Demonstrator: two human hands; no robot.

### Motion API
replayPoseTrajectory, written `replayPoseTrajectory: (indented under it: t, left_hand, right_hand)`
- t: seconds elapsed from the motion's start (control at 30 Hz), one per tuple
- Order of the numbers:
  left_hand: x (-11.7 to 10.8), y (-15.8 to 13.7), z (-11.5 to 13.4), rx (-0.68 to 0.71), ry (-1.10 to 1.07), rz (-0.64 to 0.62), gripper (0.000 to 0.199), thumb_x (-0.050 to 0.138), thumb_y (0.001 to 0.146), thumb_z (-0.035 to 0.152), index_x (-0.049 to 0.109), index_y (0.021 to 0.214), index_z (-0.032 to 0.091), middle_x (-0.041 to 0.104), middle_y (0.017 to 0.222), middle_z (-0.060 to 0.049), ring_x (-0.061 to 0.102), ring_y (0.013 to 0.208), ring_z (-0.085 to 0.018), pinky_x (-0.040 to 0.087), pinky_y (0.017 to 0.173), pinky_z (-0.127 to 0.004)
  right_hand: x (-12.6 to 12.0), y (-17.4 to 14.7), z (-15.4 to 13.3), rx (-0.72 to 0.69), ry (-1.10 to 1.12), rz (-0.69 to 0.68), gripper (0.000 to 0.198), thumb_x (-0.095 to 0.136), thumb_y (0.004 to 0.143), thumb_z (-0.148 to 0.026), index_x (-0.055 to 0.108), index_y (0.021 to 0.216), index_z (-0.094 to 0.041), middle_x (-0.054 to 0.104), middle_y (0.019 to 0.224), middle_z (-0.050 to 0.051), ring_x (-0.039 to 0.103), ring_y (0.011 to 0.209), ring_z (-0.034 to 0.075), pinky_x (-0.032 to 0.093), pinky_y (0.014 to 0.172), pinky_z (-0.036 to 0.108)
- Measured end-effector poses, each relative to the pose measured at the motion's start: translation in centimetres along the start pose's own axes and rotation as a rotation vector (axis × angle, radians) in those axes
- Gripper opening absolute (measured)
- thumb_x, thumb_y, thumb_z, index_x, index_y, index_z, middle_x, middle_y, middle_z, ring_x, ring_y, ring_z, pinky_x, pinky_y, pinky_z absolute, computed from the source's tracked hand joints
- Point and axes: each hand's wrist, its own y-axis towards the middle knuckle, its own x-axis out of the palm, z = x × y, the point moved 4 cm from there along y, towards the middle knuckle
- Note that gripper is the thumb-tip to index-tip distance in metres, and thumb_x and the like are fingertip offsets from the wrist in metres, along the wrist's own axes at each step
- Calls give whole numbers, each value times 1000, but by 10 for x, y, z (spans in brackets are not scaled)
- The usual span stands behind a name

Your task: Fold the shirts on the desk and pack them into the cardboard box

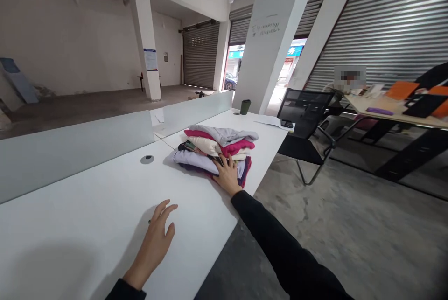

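A stack of folded clothes [198,162] lies on the white desk [115,197], with grey, magenta, cream, dark patterned and lavender layers showing. A light grey garment [227,135] is on top. My right hand [227,176] rests against the near side of the stack, its fingers spread over the lower layers; the fingertips partly overlap the folds. Nearer to me, my left hand [156,237] hovers over the desk with fingers apart and nothing in it, separate from the clothes.
Frosted divider panels [80,150] run along the desk's far edge. A dark green cup [245,106], a paper sheet [269,122] and a black phone [286,123] lie beyond the stack. A black mesh chair [304,118] stands right of the desk. Another person sits at a wooden table [395,108].
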Motion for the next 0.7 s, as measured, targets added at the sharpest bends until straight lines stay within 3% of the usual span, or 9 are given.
replayPoseTrajectory:
  t: [0.07,0.2,0.3,0.4,0.5,0.6,0.67,0.7]
  left_hand:
    - [9,17,3,-86,-173,2,48,45,86,24,53,133,27,38,153,-9,46,136,-25,44,107,-43]
    - [36,53,29,-198,-462,-82,53,45,88,25,42,141,21,40,149,-15,47,133,-23,44,106,-37]
    - [51,60,52,-143,-442,-138,48,43,86,18,50,134,19,48,143,-14,47,133,-22,43,108,-37]
    - [47,38,59,-11,-289,-197,44,44,82,14,62,122,20,50,142,-12,46,134,-22,45,106,-37]
    - [15,-10,35,38,-155,-212,40,46,86,21,65,120,28,52,142,-7,48,133,-22,47,105,-36]
    - [-28,-69,-19,-70,-48,-145,37,46,92,36,64,124,35,53,144,-1,51,132,-21,46,108,-36]
    - [-51,-102,-57,-119,-25,-100,35,49,91,44,68,119,36,60,138,-1,55,129,-22,51,102,-33]
    - [-62,-114,-74,-164,-23,-31,35,49,91,46,69,118,36,61,136,0,55,129,-23,50,103,-33]
  right_hand:
    - [4,15,4,60,-4,-4,62,69,82,-31,51,141,-23,34,153,14,19,141,42,37,101,56]
    - [19,37,-6,206,-12,1,58,63,88,-35,46,142,-22,38,144,19,38,125,40,45,88,49]
    - [29,56,-16,309,-35,21,56,61,89,-39,47,141,-23,44,136,19,46,115,36,45,84,46]
    - [36,77,-12,303,-55,19,55,61,89,-40,49,140,-22,45,136,19,47,117,35,43,88,46]
    - [40,90,12,197,-70,-14,54,60,90,-34,50,141,-21,44,143,17,45,123,34,42,94,44]
    - [41,94,50,162,-53,-75,54,59,89,-32,51,141,-21,42,148,17,47,124,35,43,96,44]
    - [37,98,69,95,10,-154,59,65,84,-36,54,139,-18,44,148,18,51,123,33,43,97,42]
    - [33,101,75,46,59,-187,59,67,81,-37,57,136,-16,48,145,18,54,121,32,43,98,40]
